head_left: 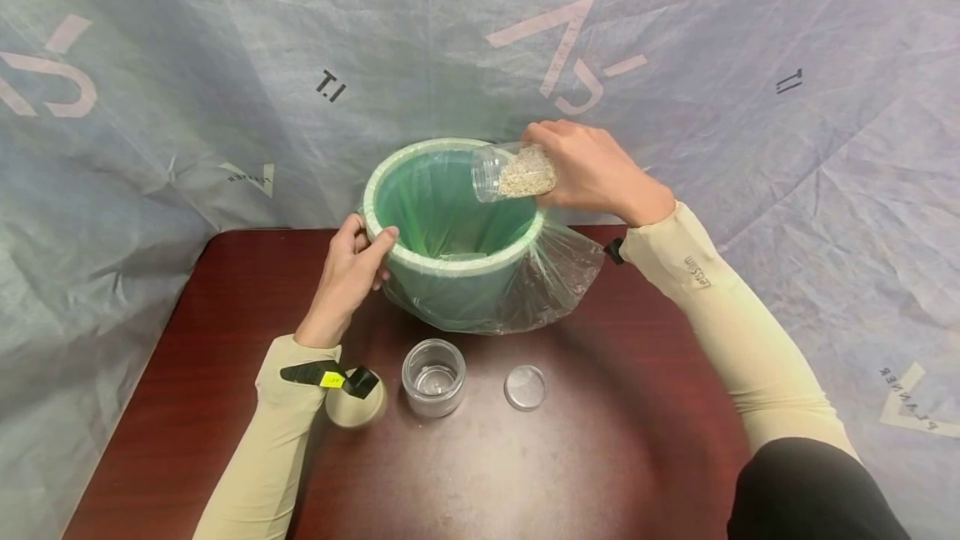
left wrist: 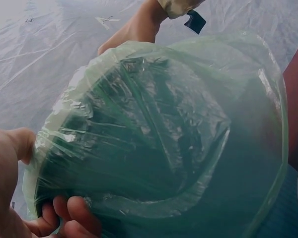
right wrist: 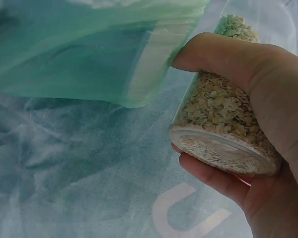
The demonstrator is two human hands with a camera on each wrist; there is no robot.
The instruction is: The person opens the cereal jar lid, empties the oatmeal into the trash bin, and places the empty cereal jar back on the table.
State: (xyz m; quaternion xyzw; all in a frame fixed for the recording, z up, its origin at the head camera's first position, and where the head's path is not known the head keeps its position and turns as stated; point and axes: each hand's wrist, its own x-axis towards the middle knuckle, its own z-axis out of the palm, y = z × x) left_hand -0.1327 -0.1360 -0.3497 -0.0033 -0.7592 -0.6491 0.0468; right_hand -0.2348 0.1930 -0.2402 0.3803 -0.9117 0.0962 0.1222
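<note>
A green bin (head_left: 457,263), lined with a clear plastic bag (head_left: 562,282), stands at the table's back edge. My left hand (head_left: 348,269) grips its rim at the near left, thumb over the top and fingers curled below; the left wrist view shows this grip through the filmy bag. My right hand (head_left: 588,173) holds a clear jar (right wrist: 223,119) of oat flakes over the bin's right rim. The jar is tipped left, its mouth over the opening. Flakes (head_left: 527,173) fill the part near my hand, and the stretch by the mouth is clear.
In front of the bin stands an uncovered glass jar (head_left: 433,382). A small clear lid (head_left: 526,388) lies to its right, and a pale round lid (head_left: 348,411) lies partly under my left wrist strap. Grey sheeting (head_left: 420,40) hangs behind the reddish table (head_left: 600,440).
</note>
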